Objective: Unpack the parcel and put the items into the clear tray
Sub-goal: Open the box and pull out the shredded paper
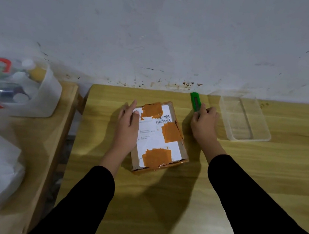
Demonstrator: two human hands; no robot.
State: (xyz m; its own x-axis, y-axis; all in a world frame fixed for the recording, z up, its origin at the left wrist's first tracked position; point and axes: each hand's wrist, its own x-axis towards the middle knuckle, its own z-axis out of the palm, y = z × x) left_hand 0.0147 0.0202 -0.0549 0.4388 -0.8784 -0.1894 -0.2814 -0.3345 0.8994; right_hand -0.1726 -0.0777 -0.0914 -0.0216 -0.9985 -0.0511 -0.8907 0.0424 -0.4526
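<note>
On the counter (157, 205), the left hand (127, 127) lies flat on the taped parcel (159, 137), the right hand (205, 123) grips a green knife (195, 101), and the clear tray (244, 119) sits empty.

Wooden table (157, 205), parcel (161, 137), clear tray (263, 138)

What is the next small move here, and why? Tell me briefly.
Probably lift the green utility knife with the right hand: the parcel is taped shut, the left hand steadies it, and the clear tray looks empty.
</note>
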